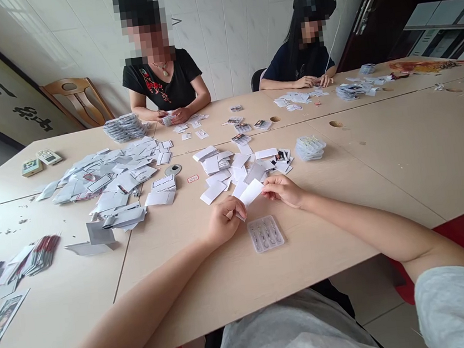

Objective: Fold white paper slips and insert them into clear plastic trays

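1. The left hand point(224, 219) is narrow, with its fingertips closed at the lower left end of a white card point(252, 192). The right hand point(286, 191) pinches the same card at its other end.
2. The card is tilted between the hands, just beyond a clear plastic case point(266, 234). If one pinch loosens, it could drop onto the case or slip in among the loose cards point(214, 165), where it would be hard to pick out.
3. Uneven pulling by the two hands could bend or crease it, as paper this thin probably gives easily.
4. The case lies flat on the table point(186, 291), with hook-like metal pieces inside. I cannot tell whether its lid is fully latched; if it is not, a knock from either wrist might spill them.
5. The loose cards overlap in an untidy heap, so a sweep of the fingers could scatter them.
6. The stack of cases point(310, 147), beyond the right forearm, looks uneven; a bump from a wide reach could topple it.
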Demonstrator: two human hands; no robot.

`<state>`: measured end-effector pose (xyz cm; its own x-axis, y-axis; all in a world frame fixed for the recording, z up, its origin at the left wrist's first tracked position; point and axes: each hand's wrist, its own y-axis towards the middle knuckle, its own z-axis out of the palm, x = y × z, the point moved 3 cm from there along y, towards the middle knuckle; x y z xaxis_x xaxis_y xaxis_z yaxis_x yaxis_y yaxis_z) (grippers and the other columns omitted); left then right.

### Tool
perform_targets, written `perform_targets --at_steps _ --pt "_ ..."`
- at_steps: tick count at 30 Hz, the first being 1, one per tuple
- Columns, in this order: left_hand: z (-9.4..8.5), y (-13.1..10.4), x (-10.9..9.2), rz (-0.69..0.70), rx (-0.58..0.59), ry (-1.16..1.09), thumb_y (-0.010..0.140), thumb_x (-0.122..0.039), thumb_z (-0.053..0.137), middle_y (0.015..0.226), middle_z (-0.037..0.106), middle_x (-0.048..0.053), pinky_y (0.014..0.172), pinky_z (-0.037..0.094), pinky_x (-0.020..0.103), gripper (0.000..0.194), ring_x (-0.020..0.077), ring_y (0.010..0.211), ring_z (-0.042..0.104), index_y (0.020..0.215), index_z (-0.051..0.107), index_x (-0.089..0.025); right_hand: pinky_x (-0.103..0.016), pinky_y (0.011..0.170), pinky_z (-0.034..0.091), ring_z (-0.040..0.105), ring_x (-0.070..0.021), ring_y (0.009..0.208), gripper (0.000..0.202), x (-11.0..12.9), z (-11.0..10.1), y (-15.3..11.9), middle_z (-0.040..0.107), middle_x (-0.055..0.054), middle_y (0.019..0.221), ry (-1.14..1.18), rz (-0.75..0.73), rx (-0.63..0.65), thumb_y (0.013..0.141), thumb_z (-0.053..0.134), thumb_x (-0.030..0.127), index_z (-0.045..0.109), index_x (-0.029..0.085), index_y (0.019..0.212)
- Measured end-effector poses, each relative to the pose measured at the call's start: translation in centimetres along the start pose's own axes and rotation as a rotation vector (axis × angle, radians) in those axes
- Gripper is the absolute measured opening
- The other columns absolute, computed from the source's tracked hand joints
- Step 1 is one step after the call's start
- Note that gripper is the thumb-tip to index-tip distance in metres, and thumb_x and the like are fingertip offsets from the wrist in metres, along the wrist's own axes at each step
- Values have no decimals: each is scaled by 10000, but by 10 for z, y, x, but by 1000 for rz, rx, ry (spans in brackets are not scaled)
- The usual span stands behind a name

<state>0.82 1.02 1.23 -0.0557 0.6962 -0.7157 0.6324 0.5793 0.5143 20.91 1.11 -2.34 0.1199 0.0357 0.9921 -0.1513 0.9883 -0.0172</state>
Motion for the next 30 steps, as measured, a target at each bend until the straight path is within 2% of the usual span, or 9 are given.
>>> perform_targets --at_steps 3,6,13,21,24,27,28,30 --pt "0 -1 -2 82 -19 53 643 64 408 701 606 25 662 464 274 287 138 740 552 623 574 -170 -208 514 337 486 -87 554 171 -1 -1 0 563 10 571 10 6 -12 686 639 288 588 155 591" --pt "2 -3 -4 135 12 82 630 74 401 715 609 29 667 466 276 308 145 765 549 646 585 -172 -202 509 331 485 -83 553 170 0 0 -1 558 12 569 25 9 -14 683 640 279 580 153 587" --pt "3 -4 -6 173 47 95 630 75 397 726 609 35 686 474 293 315 152 771 551 656 586 -175 -210 504 329 473 -82 533 159 1 1 -2 558 9 569 49 -21 -51 684 614 259 576 151 575" --pt "4 -4 -6 175 60 108 631 72 386 733 602 31 645 468 273 316 143 755 545 672 579 -176 -226 491 335 432 -89 512 200 2 -12 3 514 23 530 -20 -202 -242 701 601 283 542 175 544" --pt "4 -4 -7 142 26 151 653 58 402 769 604 34 662 470 275 312 145 766 555 735 588 -178 -218 477 335 466 -95 534 180 2 -17 5 554 18 588 13 -229 -333 738 600 367 601 190 703" --pt "3 -3 -8 103 -6 188 684 44 406 852 610 45 712 472 290 345 149 811 565 858 600 -182 -215 484 357 526 -108 583 343 -1 -21 8 623 6 701 63 -194 -377 745 599 451 580 229 1006" --pt "3 -3 -8 92 -8 194 693 38 407 875 608 49 724 471 293 356 152 829 565 895 599 -183 -215 488 363 538 -111 589 382 -2 -22 9 634 5 719 73 -175 -378 740 602 468 558 236 1040" --pt "2 -2 -9 68 -12 201 707 25 411 889 602 51 729 466 292 362 153 838 559 939 593 -185 -216 493 366 540 -110 577 345 -3 -23 10 631 8 698 61 -157 -367 743 595 492 556 227 961"
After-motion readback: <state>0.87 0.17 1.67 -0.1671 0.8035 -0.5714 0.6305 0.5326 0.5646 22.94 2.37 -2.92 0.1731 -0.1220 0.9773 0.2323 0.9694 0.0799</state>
